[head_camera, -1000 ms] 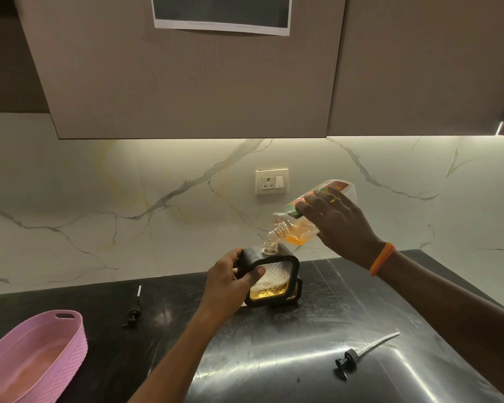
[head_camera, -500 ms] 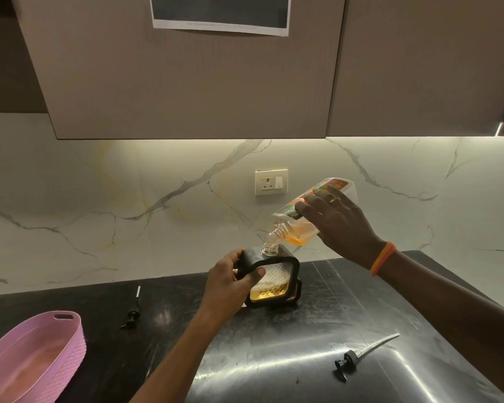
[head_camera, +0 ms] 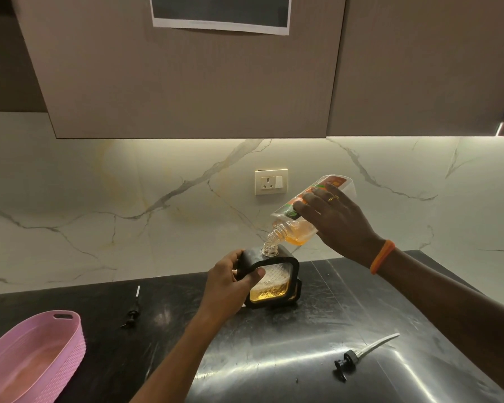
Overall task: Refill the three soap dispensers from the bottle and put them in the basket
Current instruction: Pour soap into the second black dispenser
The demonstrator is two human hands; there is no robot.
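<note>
Our right hand (head_camera: pixel 336 221) holds the tipped bottle (head_camera: pixel 309 210) over the dispenser (head_camera: pixel 271 279), which our left hand (head_camera: pixel 230 283) grips mid-counter (head_camera: pixel 346 301). It looks under half full; the pink basket (head_camera: pixel 32 356), near left, holds nothing.

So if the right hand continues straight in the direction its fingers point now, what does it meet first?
The right hand grips the tilted clear plastic refill bottle, fingers pointing up and left. Beyond the bottle, that line probably reaches the white wall socket on the marble backsplash, though depth is unclear.
</note>
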